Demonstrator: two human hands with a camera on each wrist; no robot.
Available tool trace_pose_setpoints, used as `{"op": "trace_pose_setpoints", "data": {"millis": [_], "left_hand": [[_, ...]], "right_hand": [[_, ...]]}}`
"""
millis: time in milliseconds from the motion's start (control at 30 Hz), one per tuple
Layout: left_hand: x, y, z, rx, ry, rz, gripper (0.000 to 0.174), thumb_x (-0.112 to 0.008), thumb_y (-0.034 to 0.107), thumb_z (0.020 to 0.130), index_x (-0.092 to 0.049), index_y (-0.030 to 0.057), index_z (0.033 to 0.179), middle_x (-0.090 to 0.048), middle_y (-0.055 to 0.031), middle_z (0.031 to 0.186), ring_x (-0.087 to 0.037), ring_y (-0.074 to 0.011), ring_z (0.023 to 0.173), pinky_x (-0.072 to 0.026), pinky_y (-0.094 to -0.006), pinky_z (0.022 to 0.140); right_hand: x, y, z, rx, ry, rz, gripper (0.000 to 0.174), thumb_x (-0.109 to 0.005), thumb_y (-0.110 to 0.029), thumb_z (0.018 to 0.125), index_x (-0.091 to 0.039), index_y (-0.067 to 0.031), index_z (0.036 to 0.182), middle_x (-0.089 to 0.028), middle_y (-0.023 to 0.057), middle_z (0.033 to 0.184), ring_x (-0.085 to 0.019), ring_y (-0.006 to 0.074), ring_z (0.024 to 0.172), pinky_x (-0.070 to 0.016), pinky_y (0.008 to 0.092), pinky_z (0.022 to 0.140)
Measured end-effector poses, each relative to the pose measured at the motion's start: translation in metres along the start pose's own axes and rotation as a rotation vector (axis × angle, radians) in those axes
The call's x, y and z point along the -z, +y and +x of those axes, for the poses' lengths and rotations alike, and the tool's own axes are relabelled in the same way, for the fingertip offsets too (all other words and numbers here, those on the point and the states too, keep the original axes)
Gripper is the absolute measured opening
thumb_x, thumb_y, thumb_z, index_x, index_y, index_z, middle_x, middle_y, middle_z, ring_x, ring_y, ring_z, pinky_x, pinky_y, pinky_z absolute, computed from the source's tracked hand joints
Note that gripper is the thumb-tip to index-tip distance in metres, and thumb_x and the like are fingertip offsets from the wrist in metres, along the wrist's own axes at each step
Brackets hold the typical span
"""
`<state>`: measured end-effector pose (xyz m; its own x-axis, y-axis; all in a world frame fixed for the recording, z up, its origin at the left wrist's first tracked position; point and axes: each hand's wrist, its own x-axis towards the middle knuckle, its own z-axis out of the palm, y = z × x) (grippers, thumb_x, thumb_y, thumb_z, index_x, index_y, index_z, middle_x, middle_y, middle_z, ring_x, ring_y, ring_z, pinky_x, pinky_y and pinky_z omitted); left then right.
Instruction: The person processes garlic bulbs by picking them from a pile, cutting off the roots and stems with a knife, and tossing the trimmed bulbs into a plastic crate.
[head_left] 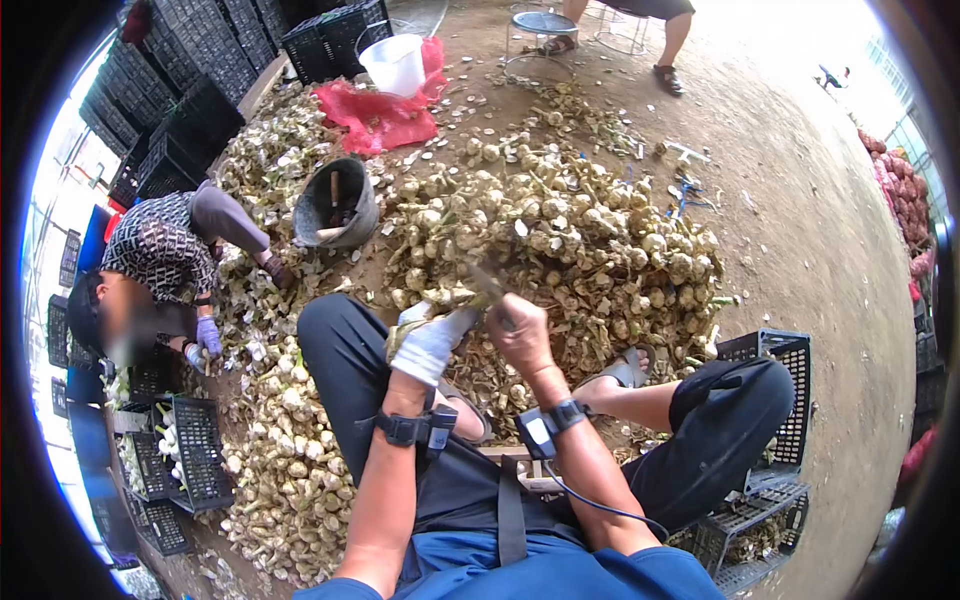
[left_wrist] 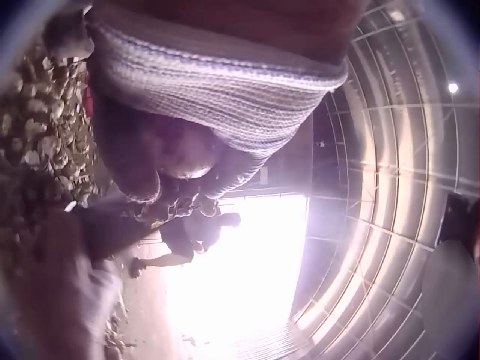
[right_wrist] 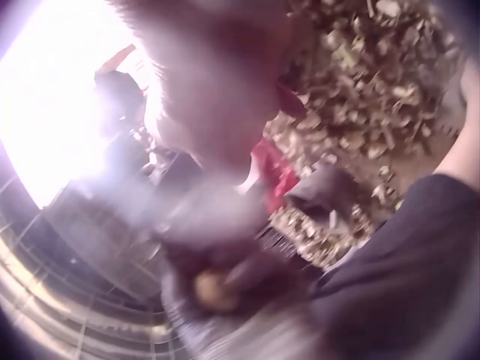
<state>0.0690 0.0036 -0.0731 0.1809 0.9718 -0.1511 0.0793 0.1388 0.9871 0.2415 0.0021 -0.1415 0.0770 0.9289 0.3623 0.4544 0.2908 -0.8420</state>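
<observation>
My left hand (head_left: 430,345), in a white knitted glove, holds a garlic bulb (left_wrist: 187,156), whose pale rounded side shows between the gloved fingers in the left wrist view. My bare right hand (head_left: 520,338) grips a knife (head_left: 487,280), its blurred blade pointing up and left beside the gloved hand. From the right wrist the bulb appears as a tan round patch (right_wrist: 216,291) inside the glove. Both hands are close together above my lap. A large heap of garlic with stems (head_left: 560,220) lies on the ground just beyond them.
Trimmed garlic bulbs (head_left: 295,450) are piled to my left. A dark bucket (head_left: 337,205) with handled tools stands ahead, near a white bucket (head_left: 393,65) on red mesh (head_left: 375,120). Black crates (head_left: 765,400) stand at my right. Another person (head_left: 165,245) crouches at left.
</observation>
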Motion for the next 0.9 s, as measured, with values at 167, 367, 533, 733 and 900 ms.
{"op": "trace_pose_setpoints", "data": {"millis": [167,367,533,733,900], "left_hand": [[0.008,0.033,-0.018,-0.003,0.234,-0.687,0.033,-0.071,0.02,0.091,-0.065,0.0025,0.119,-0.071,-0.0081,0.096,-0.066,-0.0141,0.07,-0.0565,-0.0246,0.056],[0.108,0.089,-0.043,-0.709,-0.227,-1.758,0.085,-0.08,0.015,0.067,-0.043,0.006,0.143,-0.054,-0.0087,0.133,-0.057,-0.0216,0.116,-0.0517,-0.0403,0.092],[0.087,0.074,-0.028,-0.541,-0.286,-1.612,0.091,-0.083,0.02,0.071,-0.038,0.0059,0.148,-0.056,-0.0047,0.123,-0.055,-0.0196,0.109,-0.0488,-0.037,0.093],[0.058,0.042,-0.001,-0.297,-0.07,-1.49,0.087,-0.074,0.051,0.084,-0.038,0.0053,0.148,-0.057,-0.0066,0.105,-0.055,-0.0216,0.089,-0.0482,-0.0388,0.076],[0.059,0.041,0.006,-0.303,0.022,-1.411,0.082,-0.073,0.048,0.087,-0.038,0.0053,0.148,-0.056,-0.0068,0.1,-0.052,-0.0195,0.082,-0.0465,-0.0364,0.07]], "right_hand": [[-0.045,0.088,-0.085,-0.54,-0.013,-0.144,0.016,-0.067,-0.019,0.084,-0.07,-0.0037,0.086,-0.062,0.0216,0.07,-0.062,0.0204,0.058,-0.0488,0.0366,0.06],[0.021,0.153,-0.072,-0.639,0.158,-0.58,0.023,-0.07,-0.026,0.082,-0.068,-0.0031,0.082,-0.068,0.0199,0.085,-0.066,0.0376,0.077,-0.0505,0.0447,0.069],[0.055,0.183,-0.042,-0.672,0.154,-0.799,0.029,-0.07,-0.033,0.084,-0.068,-0.0041,0.088,-0.066,0.0182,0.099,-0.065,0.0375,0.092,-0.0528,0.0451,0.079],[0.063,0.22,-0.031,-0.691,0.029,-0.936,0.027,-0.074,-0.031,0.082,-0.069,-0.0076,0.094,-0.061,0.0136,0.114,-0.067,0.0361,0.089,-0.0554,0.0441,0.077],[0.053,0.231,-0.043,-0.65,-0.054,-0.979,0.027,-0.075,-0.031,0.081,-0.069,-0.0072,0.092,-0.061,0.014,0.116,-0.068,0.0363,0.089,-0.0559,0.0444,0.077]]}}
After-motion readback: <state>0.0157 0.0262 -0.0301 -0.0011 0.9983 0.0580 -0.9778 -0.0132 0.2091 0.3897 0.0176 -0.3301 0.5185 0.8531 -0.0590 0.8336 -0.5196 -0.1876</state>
